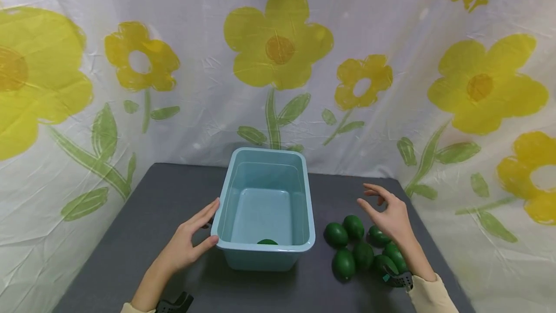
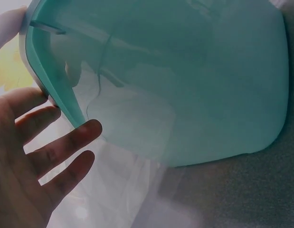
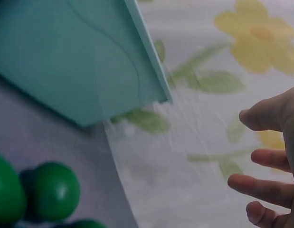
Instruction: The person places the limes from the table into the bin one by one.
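My left hand (image 1: 187, 243) rests against the near left corner of the light blue plastic bin (image 1: 266, 163), fingers straight and slightly spread along its side wall, thumb touching the rim; it grips nothing. The bin stands upright on the dark grey table (image 1: 143, 216), and one green avocado (image 1: 267, 242) lies inside it against the near wall. My right hand (image 1: 388, 215) hovers above the pile of green avocados (image 1: 347, 250) that lies on the table just to the right of the bin, fingers loosely spread and relaxed, holding nothing. Behind the table hangs a white cloth with yellow flowers (image 1: 278, 42).
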The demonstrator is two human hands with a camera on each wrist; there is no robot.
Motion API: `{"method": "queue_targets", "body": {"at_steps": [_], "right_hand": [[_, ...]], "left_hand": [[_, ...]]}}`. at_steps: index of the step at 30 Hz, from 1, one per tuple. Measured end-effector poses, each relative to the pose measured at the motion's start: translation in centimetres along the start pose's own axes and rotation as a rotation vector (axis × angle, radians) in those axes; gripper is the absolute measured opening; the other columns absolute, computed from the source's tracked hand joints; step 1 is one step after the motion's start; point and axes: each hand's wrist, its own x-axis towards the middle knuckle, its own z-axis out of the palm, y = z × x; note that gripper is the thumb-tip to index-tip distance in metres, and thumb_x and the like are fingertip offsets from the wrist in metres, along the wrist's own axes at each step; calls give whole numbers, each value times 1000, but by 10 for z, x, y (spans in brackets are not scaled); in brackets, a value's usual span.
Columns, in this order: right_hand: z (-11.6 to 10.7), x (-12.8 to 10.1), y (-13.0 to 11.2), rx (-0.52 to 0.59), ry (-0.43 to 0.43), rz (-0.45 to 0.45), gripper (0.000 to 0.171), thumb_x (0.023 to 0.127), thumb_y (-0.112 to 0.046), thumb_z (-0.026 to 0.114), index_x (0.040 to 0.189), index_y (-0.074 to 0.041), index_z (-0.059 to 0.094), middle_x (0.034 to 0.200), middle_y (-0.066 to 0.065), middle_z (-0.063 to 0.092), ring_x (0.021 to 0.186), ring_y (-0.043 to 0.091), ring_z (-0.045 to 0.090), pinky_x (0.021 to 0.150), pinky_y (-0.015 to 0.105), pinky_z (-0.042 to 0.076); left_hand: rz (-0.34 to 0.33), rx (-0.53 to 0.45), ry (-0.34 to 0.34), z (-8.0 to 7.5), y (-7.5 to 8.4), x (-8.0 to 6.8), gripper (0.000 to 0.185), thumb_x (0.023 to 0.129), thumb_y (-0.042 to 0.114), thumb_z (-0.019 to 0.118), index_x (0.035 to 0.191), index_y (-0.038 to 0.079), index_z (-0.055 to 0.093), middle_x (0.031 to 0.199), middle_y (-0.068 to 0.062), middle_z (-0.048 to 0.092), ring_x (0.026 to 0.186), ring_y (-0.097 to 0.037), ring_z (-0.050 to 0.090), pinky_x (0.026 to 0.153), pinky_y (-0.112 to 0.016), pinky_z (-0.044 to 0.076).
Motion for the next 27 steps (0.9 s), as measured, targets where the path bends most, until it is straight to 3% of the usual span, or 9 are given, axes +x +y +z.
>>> {"method": "queue_targets", "body": {"at_steps": [3,9,14,20,24,27], "right_hand": [[-11,-15,15,-7,24,23,41,97,-22,78,137,-13,70,116,11,77,80,9,49,53,27,35],[-15,-43,41,-22,34,108,42,97,-22,78,136,-11,70,116,14,77,76,6,48,51,27,35],[-16,-64,60,-100,-60,278,50,101,-37,73,140,-7,66,124,18,75,79,9,49,63,30,38],[-21,-78,79,-176,-198,440,67,100,-47,70,147,-1,59,136,26,68,71,18,50,60,32,38],[-23,-84,85,-202,-279,491,79,98,-56,70,150,3,55,138,30,65,92,41,67,75,48,55],[-21,-90,87,-217,-318,496,84,96,-60,71,148,5,56,137,31,65,113,52,65,88,61,54]], "left_hand": [[-1,-13,3,1,1,1,76,97,18,74,165,12,40,168,-11,42,145,2,42,97,-35,56],[33,-59,33,2,3,1,76,95,12,74,163,9,42,167,-12,44,135,0,53,93,-32,57],[48,-79,46,3,4,2,75,94,11,74,163,8,43,167,-12,44,132,-1,56,93,-30,57],[33,-72,43,3,4,2,76,94,11,74,163,10,43,166,-12,44,134,0,53,93,-27,56],[26,-64,42,4,3,1,77,94,11,74,163,10,43,166,-12,45,134,2,53,94,-23,54],[22,-61,39,4,3,1,77,93,11,75,163,10,43,167,-11,44,135,3,51,94,-25,55]]}}
